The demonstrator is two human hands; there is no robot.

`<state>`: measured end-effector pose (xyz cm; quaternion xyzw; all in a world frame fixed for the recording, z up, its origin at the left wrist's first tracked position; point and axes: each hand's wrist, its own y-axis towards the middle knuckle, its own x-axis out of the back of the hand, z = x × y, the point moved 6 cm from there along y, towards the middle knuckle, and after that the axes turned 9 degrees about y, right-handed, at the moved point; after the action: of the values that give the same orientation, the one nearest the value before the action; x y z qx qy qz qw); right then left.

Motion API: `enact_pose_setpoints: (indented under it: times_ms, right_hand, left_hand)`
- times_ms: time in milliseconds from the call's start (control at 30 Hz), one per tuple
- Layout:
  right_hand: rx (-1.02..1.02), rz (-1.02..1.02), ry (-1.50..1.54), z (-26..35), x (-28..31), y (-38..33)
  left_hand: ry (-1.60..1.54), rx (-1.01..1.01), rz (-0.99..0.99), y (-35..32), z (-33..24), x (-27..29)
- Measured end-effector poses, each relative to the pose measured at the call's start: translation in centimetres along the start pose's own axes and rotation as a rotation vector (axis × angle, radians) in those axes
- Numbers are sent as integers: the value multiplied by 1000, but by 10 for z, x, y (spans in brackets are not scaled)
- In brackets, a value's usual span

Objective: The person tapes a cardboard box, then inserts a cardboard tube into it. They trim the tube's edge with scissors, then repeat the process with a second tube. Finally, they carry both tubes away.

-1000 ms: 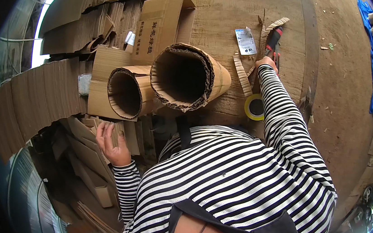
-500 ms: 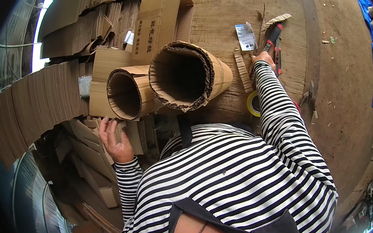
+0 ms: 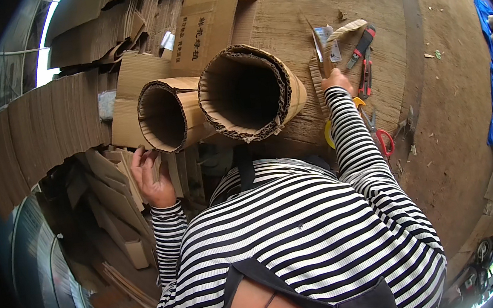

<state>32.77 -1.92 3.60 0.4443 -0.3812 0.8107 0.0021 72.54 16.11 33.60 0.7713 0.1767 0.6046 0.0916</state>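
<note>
My right hand [image 3: 338, 80] is closed around the brown handle of a knife [image 3: 327, 66], whose long narrow blade points away from me. Under and beside the knife are a printed white and blue packet [image 3: 334, 52], a curled cardboard strip [image 3: 346, 30] and a flat corrugated strip [image 3: 316, 80]. My left hand [image 3: 155, 180] is open, its fingers loosely bent at the near edge of a cardboard sheet [image 3: 125, 120]. On that sheet lies a smaller rolled cardboard tube [image 3: 191, 116]. To its right, a larger thick-walled cardboard tube [image 3: 293, 98] faces me with its open end.
Right of my right hand lie a red and black utility knife [image 3: 361, 45], a red cutter [image 3: 365, 78], red-handled scissors [image 3: 385, 142] and a yellow tape roll [image 3: 328, 134]. A folded carton [image 3: 203, 29] stands behind the tubes. Stacked cardboard [image 3: 46, 130] fills the left side.
My right hand has shifted slightly left with the knife, whose blade now tilts left across the packet. The scissors have come into view. My left fingers have closed in on the cardboard edge.
</note>
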Motion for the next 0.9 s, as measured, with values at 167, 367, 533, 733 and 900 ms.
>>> enact_pose_setpoints:
  times_ms: [167, 367, 533, 733, 900]
  right_hand:
    - [86, -75, -120, -3, -44, -5]
    - [186, -147, -130, 3, -33, -13]
    - [1, -207, -32, -7, -29, -18]
    - [2, -230, 48, -19, -53, 3]
    - [-4, -60, -73, 5, -43, -9]
  left_hand:
    - [13, -50, -21, 4, -6, -3]
    - [22, -53, -5, -1, -5, -1]
    - [21, -65, 2, -4, -6, 0]
    - [2, -141, -18, 3, -7, 4]
    - [32, -220, -57, 22, 4, 23]
